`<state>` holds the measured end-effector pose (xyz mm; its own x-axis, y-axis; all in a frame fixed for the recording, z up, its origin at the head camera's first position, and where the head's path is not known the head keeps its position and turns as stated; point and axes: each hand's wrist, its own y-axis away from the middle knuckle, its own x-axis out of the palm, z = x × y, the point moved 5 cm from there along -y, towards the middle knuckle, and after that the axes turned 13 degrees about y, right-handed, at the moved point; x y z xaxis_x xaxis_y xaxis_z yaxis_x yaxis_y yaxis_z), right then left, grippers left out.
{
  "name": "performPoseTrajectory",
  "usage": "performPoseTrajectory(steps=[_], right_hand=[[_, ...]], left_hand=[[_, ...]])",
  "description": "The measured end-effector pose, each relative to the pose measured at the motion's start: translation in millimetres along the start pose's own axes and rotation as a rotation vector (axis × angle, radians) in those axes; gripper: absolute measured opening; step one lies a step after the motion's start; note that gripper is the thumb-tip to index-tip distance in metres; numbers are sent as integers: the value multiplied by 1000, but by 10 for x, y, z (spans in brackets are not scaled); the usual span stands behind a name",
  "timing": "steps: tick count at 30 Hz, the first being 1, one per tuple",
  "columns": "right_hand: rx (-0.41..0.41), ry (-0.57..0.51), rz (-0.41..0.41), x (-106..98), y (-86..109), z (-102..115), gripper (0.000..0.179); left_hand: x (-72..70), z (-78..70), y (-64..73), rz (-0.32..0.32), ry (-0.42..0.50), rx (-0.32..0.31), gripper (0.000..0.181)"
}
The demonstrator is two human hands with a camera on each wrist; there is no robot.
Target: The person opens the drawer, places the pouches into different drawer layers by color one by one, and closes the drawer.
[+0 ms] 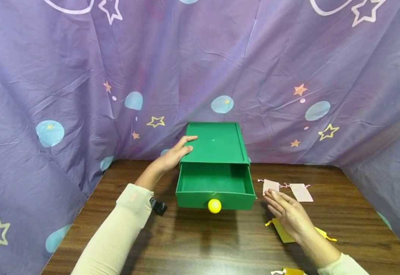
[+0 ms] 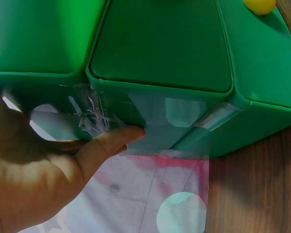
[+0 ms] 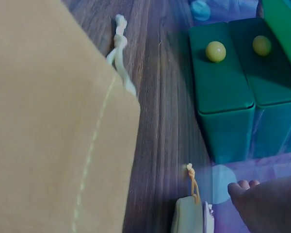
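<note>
A green drawer cabinet stands at the back of the table, its top drawer pulled out with nothing in it. A round yellow knob sits on the drawer's front. My left hand rests against the cabinet's left side, fingertips at the top edge; in the left wrist view its thumb touches the taped side. To the right of the drawer my right hand hovers with straight fingers and holds nothing. It partly covers a yellow drawstring pouch and overlaps the corner of a pink pouch.
Another pink pouch lies farther right. At the table's front edge is a darker yellow pouch, cut off by the frame; a tan pouch looms close in the right wrist view. A purple patterned curtain hangs behind the brown table.
</note>
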<state>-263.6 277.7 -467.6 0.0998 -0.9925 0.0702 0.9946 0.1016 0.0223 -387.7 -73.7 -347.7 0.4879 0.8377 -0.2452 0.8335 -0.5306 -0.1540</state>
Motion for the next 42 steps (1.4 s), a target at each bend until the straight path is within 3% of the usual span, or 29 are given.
performPoseTrajectory(steps=[9, 20, 36, 42], right_hand=[[22, 49, -54, -81, -39, -30, 16], [111, 172, -112, -146, -143, -68, 73], [179, 312, -150, -145, -330, -144, 75], [148, 391, -164, -160, -411, -144, 74]], left_hand=[[-3, 8, 4, 5, -1, 3, 52], [-4, 19, 8, 1, 2, -4, 52], [-9, 22, -3, 2, 4, -8, 52], [-4, 11, -7, 7, -2, 7, 53]])
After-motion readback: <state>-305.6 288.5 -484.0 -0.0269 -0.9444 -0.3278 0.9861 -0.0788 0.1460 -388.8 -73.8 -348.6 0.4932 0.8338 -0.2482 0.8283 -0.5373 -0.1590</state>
